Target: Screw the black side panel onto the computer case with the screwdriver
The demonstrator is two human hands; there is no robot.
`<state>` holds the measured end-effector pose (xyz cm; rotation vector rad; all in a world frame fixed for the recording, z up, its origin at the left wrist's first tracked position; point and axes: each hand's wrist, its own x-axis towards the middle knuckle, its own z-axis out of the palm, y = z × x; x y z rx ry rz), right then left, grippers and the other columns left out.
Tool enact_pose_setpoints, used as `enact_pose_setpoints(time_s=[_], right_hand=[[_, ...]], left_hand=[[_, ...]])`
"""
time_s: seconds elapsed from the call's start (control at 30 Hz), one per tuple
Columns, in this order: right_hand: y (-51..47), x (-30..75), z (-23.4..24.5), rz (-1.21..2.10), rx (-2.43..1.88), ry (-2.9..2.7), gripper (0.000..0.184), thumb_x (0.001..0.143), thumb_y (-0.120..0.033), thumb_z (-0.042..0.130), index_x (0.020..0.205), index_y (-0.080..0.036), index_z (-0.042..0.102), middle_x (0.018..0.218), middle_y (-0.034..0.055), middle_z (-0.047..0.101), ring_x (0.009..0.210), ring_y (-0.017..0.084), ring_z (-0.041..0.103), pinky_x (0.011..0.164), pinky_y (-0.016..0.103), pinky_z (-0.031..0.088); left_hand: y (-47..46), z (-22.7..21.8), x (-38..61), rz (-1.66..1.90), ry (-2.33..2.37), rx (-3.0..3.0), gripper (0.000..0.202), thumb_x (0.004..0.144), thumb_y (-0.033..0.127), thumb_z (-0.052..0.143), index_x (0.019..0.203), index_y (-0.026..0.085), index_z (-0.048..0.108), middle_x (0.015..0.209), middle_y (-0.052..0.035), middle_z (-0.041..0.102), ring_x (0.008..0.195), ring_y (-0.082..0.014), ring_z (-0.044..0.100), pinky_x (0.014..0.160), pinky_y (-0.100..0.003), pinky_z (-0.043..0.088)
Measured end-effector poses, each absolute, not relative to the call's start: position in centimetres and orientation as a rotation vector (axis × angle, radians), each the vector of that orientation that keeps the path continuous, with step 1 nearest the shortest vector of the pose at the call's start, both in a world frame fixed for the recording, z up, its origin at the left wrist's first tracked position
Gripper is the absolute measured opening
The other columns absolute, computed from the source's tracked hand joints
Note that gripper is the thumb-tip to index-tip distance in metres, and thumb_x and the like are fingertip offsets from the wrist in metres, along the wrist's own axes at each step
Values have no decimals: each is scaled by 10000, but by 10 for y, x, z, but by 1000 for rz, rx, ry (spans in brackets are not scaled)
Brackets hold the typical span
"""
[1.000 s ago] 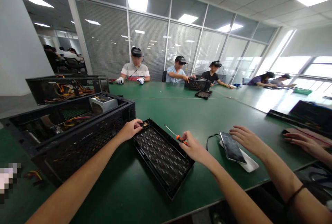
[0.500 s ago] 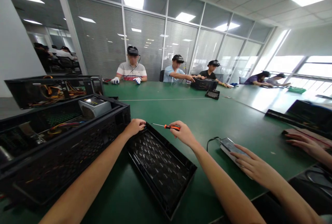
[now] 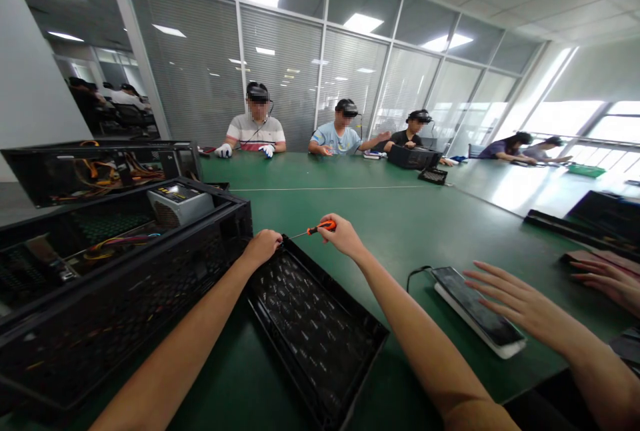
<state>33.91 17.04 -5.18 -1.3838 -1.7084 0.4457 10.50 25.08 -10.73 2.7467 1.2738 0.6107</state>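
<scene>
A black perforated panel [image 3: 313, 324] lies on the green table [image 3: 360, 211] in front of me. My left hand [image 3: 263, 246] is closed in a pinch at the panel's far corner, on something I cannot make out. My right hand [image 3: 343, 236] grips a small orange-handled screwdriver [image 3: 314, 229], its thin shaft pointing left at my left fingertips. An open black computer case [image 3: 115, 264] with a power supply and coloured wires stands just left of the panel.
A second open case [image 3: 100, 168] sits behind the first. A neighbour's hand [image 3: 520, 304] hovers over a phone [image 3: 473, 311] on my right; another hand [image 3: 610, 281] lies farther right. Several people sit along the table's far side by a black case [image 3: 413, 156].
My right hand lifted the screwdriver off the panel's right edge and swung its tip left to my left hand. The neighbour's hand shifted over the phone.
</scene>
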Motion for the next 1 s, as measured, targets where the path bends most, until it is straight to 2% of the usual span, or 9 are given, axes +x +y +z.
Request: enact_pose_setpoints(time_s=[0.13,0.4,0.73,1.0], right_hand=[[178,335,-54,438,-1344,-1727,152,741,-244,571,872,-171,542,734,-23,584,521,73,580,551,193,470],[196,325,-57,430,-1339,-1821,153,739,-214,577,883,-172,548,761,-15,595,528,72,580,559,195,478],[215,322,-44,349,-1289,-1963,143,735,-211,579,868,-164,559,681,-28,576,517,76,568,573,199,461],[210,326,-43,323,-1274,-1981,141,733,-213,583,863,-162,565,725,-9,597,559,86,573,588,205,455]], left_hand=[[255,-107,105,581,1293,2735,208,779,162,494,812,188,698,806,-69,690,772,-183,609,751,-256,435],[256,-111,105,586,1326,2706,192,775,202,514,787,200,705,767,-63,692,741,-170,617,707,-228,435],[255,-105,109,549,1303,2730,205,749,151,506,788,189,703,792,-75,690,790,-199,619,751,-265,434],[255,-107,108,530,1306,2751,193,772,155,506,847,178,682,831,-77,674,836,-201,604,790,-271,430]])
